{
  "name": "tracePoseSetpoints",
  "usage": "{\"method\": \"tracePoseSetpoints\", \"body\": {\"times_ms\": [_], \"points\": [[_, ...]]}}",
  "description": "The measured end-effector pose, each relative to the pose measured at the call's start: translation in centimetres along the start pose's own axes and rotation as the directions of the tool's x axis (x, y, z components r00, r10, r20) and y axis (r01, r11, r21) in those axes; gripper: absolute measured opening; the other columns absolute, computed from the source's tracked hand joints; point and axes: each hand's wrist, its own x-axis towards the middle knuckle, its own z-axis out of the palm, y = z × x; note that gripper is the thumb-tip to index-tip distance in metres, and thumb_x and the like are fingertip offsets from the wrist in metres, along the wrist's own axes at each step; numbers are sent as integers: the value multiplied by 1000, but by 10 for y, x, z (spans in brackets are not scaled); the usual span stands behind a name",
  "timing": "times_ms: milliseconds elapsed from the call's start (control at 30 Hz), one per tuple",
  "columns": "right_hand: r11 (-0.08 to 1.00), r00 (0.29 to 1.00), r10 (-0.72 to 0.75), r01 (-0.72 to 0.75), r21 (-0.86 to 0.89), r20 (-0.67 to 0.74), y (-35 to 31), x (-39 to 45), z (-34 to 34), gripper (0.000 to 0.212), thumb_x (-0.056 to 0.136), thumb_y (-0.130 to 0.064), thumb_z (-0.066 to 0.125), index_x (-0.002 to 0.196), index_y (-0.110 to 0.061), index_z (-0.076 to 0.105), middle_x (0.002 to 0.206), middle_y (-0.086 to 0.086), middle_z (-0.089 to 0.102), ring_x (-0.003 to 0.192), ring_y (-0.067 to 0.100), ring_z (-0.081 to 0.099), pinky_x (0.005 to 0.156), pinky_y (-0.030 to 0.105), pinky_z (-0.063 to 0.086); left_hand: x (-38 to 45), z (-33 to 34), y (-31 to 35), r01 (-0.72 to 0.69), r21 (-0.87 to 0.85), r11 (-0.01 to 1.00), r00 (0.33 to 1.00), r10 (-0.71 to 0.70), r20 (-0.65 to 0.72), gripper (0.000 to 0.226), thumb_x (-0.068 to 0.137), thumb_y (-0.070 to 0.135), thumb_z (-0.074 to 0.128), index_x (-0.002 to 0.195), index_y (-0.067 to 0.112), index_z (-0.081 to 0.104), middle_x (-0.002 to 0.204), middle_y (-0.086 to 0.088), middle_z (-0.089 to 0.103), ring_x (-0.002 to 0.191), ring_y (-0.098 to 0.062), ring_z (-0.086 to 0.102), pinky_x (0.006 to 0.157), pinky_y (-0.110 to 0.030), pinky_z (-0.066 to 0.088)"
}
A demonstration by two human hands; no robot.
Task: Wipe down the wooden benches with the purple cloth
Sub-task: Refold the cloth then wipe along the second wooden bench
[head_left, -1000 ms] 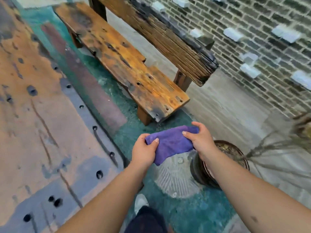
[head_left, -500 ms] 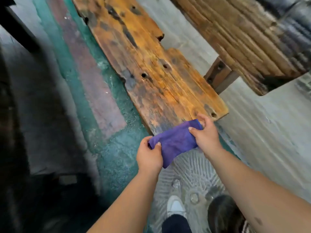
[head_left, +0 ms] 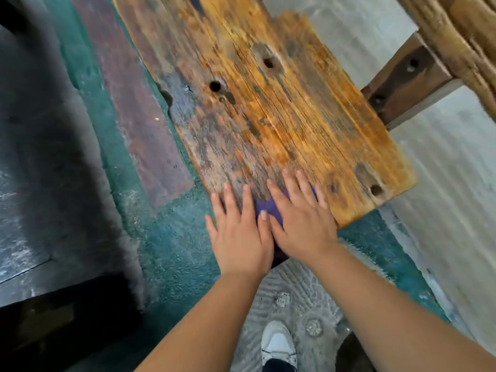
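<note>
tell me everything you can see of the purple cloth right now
The purple cloth is mostly hidden: only a small patch shows between the two hands, plus a dark fold at the bench's near edge below them. It looks like soft fabric, lying flat on the near end of the wooden bench. The left hand and right hand press on it with straight, spread fingers. Its full shape cannot be told.

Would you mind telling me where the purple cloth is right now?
In the head view, the cloth lies on the near end of the bench, pressed flat under the left hand and right hand, mostly hidden.
</note>
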Motion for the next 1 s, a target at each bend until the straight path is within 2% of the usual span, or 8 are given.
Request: {"method": "tracePoseSetpoints", "body": {"times_ms": [200,333,500,667,867,1000], "points": [[1000,997,27,-26,-4,74,-2,17,-5,69,93,-61,15,155,-31,19,165,2,4,151,22,-4,117,51,3,22,5,-3,34,53,998,999,-33,-13,63,94,43,26,154,23,25,163,-11,13,149,-32,8,115,-57,16],[999,995,51,-50,-11,85,-4,36,-10,71,93,-61,15,155,-28,18,164,3,7,151,24,0,117,54,8,47,-1,-4,24,75,997,1000,-23,-5,67,93,45,25,155,19,20,163,-11,10,149,-29,6,117,-54,12],[1000,999,-16,16,15,45,-12,111,-25,74,91,-67,-1,155,-30,8,165,2,0,151,24,-6,117,53,0,111,-18,-5,132,59,989,988,-127,-84,68,94,46,20,155,19,17,163,-10,8,150,-27,3,118,-52,8],[999,999,-40,40,-5,-2,-27,194,-35,72,92,-65,10,155,-31,9,165,1,0,151,24,-4,118,55,3,186,-38,-18,155,59,986,978,-145,-147,69,93,48,18,155,16,14,164,-10,7,150,-26,2,118,-50,6],[995,995,-103,103,-16,-11,-41,263,-48,72,91,-65,10,155,-33,11,165,1,5,151,23,-2,118,53,2,247,-58,-27,182,61,981,969,-168,-179,71,91,46,19,155,15,16,164,-9,8,150,-25,3,118,-50,6],[996,995,-85,85,-10,-50,-54,315,-57,70,92,-64,14,154,-33,14,165,2,5,151,24,-1,118,53,3,302,-76,-37,169,75,983,968,-151,-201,70,91,45,21,155,16,16,164,-9,7,150,-25,0,118,-49,2]]}}
